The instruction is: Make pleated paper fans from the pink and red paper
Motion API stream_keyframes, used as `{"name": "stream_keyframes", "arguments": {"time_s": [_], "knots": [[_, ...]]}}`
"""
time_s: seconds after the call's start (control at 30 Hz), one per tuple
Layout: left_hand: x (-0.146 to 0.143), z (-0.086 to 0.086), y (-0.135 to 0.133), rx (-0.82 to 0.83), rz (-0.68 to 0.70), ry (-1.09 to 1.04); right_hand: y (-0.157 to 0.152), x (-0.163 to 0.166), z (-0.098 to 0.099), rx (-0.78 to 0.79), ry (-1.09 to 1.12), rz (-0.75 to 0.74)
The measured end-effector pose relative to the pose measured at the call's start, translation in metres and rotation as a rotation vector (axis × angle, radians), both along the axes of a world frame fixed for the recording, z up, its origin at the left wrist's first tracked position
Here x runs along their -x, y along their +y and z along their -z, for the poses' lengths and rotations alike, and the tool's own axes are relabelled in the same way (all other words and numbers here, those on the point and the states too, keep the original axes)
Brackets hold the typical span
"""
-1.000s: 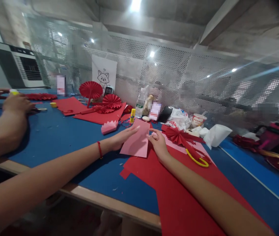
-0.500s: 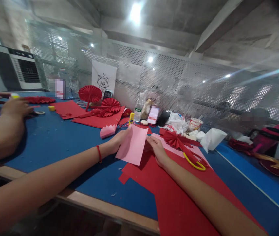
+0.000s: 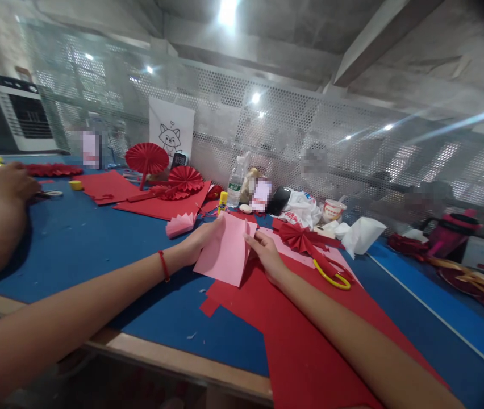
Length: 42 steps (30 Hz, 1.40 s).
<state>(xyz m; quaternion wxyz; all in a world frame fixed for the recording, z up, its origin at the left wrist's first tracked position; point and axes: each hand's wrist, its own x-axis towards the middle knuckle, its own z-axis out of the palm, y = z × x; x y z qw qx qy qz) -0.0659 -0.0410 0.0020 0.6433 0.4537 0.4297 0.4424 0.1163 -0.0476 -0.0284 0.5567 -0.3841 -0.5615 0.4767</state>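
Note:
Pink paper is held up between my two hands, its right edge bent so that a second layer shows behind. My left hand is closed on its left side, thumb near the top edge. At the right edge, my right hand pinches the paper between thumb and fingers. Beneath lies a large sheet of red paper. A pleated pink paper piece rests left of my left hand, and a yellow glue stick stands just behind. Right of my right hand lie scissors with a yellow handle.
Red paper fans and red sheets lie at the back left. A water bottle, a plastic bag, a paper cup and a tissue roll line the back. Another person's hand works at far left.
The pink paper's right edge has been bent, and a layer behind it now shows. My right fingers have shifted slightly along that edge. The whole view has moved a little.

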Motion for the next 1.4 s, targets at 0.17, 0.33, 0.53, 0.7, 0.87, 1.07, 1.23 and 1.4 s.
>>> {"name": "stream_keyframes", "arguments": {"time_s": [0.17, 0.33, 0.53, 0.7, 0.87, 1.07, 1.23, 1.4], "knots": [[-0.001, -0.001, -0.003, 0.002, 0.064, 0.039, -0.005, 0.001, -0.005, 0.000, -0.002, -0.032], [-0.003, -0.001, -0.007, -0.078, 0.114, 0.167, -0.001, -0.001, 0.000, -0.070, -0.058, 0.023], [0.001, -0.003, -0.004, -0.150, 0.128, 0.203, -0.003, -0.002, -0.001, -0.192, -0.046, -0.047], [0.002, -0.001, 0.007, -0.188, 0.136, 0.200, -0.012, -0.004, -0.008, -0.362, -0.207, -0.186], [0.001, -0.001, 0.011, -0.221, 0.127, 0.243, -0.009, -0.007, -0.003, -0.526, -0.383, -0.068], [0.008, -0.002, 0.005, -0.108, 0.265, 0.045, 0.003, -0.013, 0.004, -0.273, -0.215, 0.468], [0.011, -0.004, 0.006, -0.098, 0.291, 0.033, 0.005, -0.017, 0.002, -0.105, -0.037, 0.566], [0.011, -0.008, 0.005, -0.130, 0.293, 0.093, 0.003, -0.016, 0.002, -0.172, 0.033, 0.543]]}}
